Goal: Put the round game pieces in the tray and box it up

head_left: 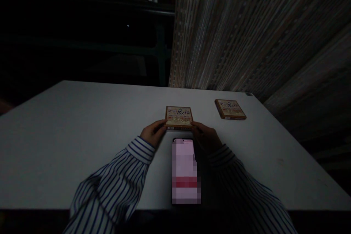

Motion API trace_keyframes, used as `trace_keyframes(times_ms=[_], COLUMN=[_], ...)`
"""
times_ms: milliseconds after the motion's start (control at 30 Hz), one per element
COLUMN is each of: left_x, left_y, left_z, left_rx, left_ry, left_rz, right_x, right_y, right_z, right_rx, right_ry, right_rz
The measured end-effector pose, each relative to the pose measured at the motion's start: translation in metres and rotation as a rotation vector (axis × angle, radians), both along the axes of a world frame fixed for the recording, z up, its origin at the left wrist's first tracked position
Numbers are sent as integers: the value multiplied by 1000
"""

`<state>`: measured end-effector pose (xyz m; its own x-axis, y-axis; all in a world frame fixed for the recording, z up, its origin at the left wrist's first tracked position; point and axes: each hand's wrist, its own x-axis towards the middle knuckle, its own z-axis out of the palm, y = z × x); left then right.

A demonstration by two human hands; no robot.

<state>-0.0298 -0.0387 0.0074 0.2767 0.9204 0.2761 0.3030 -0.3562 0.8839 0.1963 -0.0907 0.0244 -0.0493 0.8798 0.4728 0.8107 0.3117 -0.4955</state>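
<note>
A flat Chinese chess box with large dark lettering and brown edges is between my two hands, in the middle of the white table. My left hand is closed on its near left corner, thumb and fingers at the edge. On the opposite side, my right hand grips the near right corner in the same way. The near side of the box faces me, and whether it rests fully on the table is hard to tell in the dim light. Just below it lies a phone with a lit, blurred screen.
A second, similar box lies farther right on the white table. A small dark patch marks the far right corner. Behind the table hangs a beaded or pleated curtain; a dark frame stands at the back left.
</note>
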Motion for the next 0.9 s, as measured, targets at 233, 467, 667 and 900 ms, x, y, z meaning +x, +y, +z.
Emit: trace_keyframes(times_ms=[233, 467, 667, 900], left_x=[-1, -2, -1, 0], left_y=[-2, -1, -1, -1], left_z=[0, -8, -9, -4], left_rx=[0, 44, 172, 275], left_ry=[36, 188, 271, 371], left_rz=[-1, 55, 81, 94], right_x=[4, 0, 2, -1], right_y=[1, -1, 0, 1], right_z=[-10, -6, -8, -6], right_rx=[-4, -23, -14, 14], right_ry=[-27, -44, -84, -158], right_rz=[38, 26, 61, 69])
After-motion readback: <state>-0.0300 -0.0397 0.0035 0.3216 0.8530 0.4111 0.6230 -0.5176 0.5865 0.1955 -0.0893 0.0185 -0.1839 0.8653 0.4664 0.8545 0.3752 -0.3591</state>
